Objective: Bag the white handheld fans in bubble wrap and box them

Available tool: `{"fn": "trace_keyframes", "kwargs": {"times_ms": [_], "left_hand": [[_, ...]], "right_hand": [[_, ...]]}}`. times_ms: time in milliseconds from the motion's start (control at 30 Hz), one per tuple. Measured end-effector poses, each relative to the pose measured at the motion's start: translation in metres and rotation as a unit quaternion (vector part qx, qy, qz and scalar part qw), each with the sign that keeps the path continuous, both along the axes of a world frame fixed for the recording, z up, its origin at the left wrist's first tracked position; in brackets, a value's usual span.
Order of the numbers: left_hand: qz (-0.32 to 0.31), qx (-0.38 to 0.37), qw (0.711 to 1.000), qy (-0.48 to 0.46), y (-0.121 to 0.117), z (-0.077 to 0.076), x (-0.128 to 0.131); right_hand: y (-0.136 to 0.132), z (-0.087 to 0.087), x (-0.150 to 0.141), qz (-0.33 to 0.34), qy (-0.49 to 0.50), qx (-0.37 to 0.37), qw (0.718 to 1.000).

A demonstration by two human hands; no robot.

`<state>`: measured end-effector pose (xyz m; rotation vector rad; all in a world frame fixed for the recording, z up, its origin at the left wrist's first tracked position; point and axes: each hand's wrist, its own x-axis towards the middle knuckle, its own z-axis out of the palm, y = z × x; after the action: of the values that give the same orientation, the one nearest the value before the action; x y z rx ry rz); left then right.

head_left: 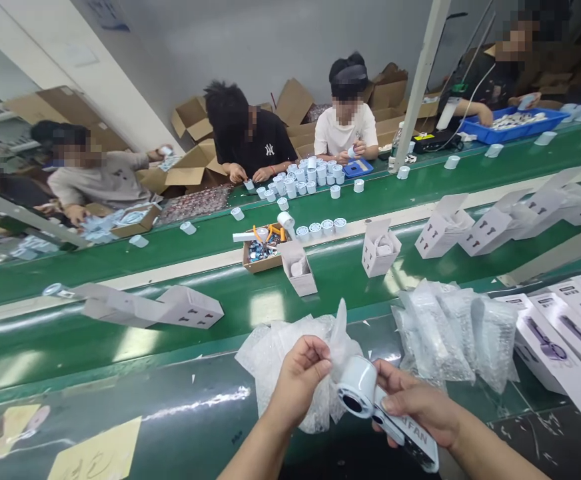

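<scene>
My right hand is wrapped round the handle of a light blue handheld fan, its round head tilted up to the left and "FAN" lettering on the handle. The fingers of my left hand pinch the edge of a translucent bubble-wrap bag, just beside the fan head. Beneath that hand lies a stack of flat bubble-wrap bags. Right of the fan, a heap of filled bubble-wrap bags rests on the green bench.
Open white boxes stand along the green conveyor. Printed cartons line the right side. A small cardboard box holds pliers and small parts. Across the line, several co-workers handle light blue parts. A yellow paper lies front left.
</scene>
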<state>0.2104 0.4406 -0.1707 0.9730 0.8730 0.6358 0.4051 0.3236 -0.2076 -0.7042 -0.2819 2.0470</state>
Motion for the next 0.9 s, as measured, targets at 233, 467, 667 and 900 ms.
{"fn": "trace_keyframes", "kwargs": {"times_ms": [233,467,667,900], "left_hand": [[-0.2,0.094,0.974,0.055,0.008,0.021,-0.009],[-0.149,0.463,0.863,0.137,-0.008,0.017,-0.038],[-0.163,0.666,0.724,0.077,-0.039,0.018,-0.033],[-0.052,0.645,0.738,0.192,-0.038,-0.001,-0.037]], "right_hand": [[0.002,-0.004,-0.019,0.028,0.022,0.019,0.999],[0.005,0.003,-0.035,-0.084,-0.085,-0.024,0.992],[0.004,0.017,-0.061,-0.131,-0.1,-0.044,0.985],[0.006,0.03,-0.071,-0.196,-0.098,-0.112,0.969]]}}
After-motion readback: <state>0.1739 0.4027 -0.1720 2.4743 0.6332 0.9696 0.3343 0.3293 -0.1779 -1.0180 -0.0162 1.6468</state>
